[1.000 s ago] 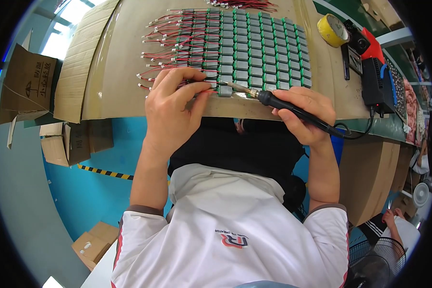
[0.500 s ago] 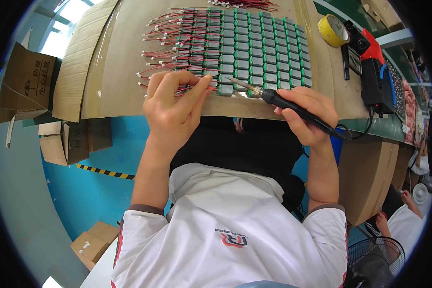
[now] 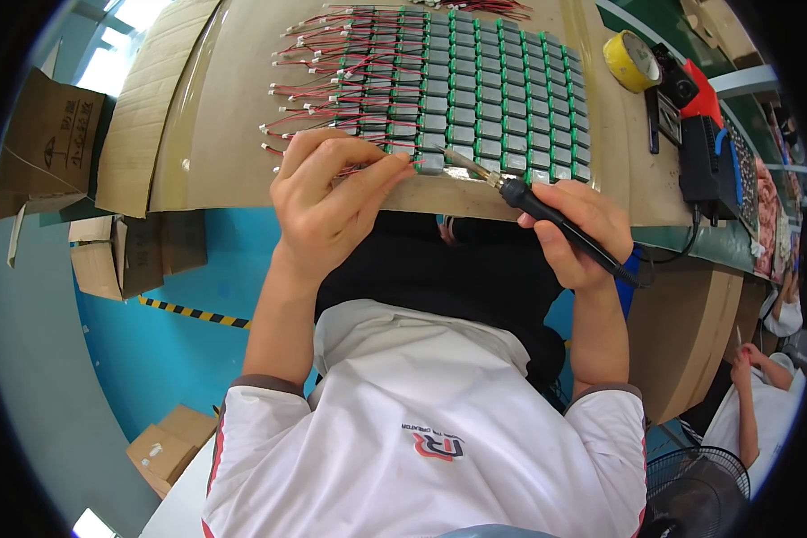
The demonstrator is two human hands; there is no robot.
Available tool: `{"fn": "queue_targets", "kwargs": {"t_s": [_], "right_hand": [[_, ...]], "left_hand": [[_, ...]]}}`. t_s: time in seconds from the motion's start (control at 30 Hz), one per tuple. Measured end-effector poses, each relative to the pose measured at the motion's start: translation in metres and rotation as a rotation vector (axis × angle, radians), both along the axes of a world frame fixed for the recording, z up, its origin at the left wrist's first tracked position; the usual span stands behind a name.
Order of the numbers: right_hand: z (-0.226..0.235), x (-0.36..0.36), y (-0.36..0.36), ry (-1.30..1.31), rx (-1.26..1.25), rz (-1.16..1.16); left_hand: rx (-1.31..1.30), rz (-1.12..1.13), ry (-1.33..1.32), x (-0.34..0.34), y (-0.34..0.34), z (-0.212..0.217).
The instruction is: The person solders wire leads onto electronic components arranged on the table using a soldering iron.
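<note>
**Soldering at the near edge of the battery-cell array: handling notes**

Left hand (image 3: pixel 332 202): fingers curled, thumb and forefinger pinched at the nearest cell (image 3: pixel 430 162) of the grid, where its red and black lead wires (image 3: pixel 314 121) come away toward 9 o'clock. Whether the wire end or the cell's edge is pinched cannot be told. Right hand (image 3: pixel 574 233): closed in a pen grip round the black handle of a soldering iron (image 3: pixel 547 215); the metal tip is aimed toward 10 o'clock and lies at the same cell, just beside the left fingertips.

Array of flat grey cells with green ends (image 3: pixel 484 99): laid in tight rows on the cardboard-covered tabletop (image 3: pixel 215 117), at 12 o'clock from both hands. The worked cell sits in the row nearest the person.

Handling, as judged: each cell appears small, light and rigid, and easily shifted by a nudge, so it is best steadied by its flat faces or long edges. The wires look thin and limp; they are best held close to the joint. The iron is to be gripped on the insulated handle only, its cord (image 3: pixel 663 260) trailing toward 4 o'clock.

At 2 o'clock: a roll of yellow tape (image 3: pixel 630 61) and a black-and-red soldering station (image 3: pixel 704 152).
</note>
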State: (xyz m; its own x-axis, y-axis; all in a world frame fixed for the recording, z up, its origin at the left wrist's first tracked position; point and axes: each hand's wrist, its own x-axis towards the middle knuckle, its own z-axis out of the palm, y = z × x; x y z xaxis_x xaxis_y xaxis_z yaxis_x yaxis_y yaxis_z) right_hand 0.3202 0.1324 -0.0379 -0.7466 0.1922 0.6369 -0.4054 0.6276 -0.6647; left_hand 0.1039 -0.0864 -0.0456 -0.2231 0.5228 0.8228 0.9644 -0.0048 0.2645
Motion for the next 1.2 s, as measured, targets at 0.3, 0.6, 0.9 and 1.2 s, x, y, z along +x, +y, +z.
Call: {"fn": "queue_targets", "kwargs": {"t_s": [0.3, 0.6, 0.9, 1.2], "right_hand": [[-0.0024, 0.0051, -0.0021, -0.005, 0.032, 0.025], [0.002, 0.0006, -0.0012, -0.015, 0.09, 0.071], [0.003, -0.0021, -0.0014, -0.016, 0.112, 0.075], [0.0016, -0.0031, -0.0011, -0.009, 0.123, 0.072]], "left_hand": [[-0.096, -0.025, -0.1, -0.0002, -0.004, 0.0085], [-0.116, -0.052, -0.094, -0.0015, -0.0011, 0.0048], [-0.122, -0.051, -0.095, -0.0019, 0.0, 0.0038], [-0.127, -0.047, -0.102, -0.0017, 0.0003, 0.0034]]}}
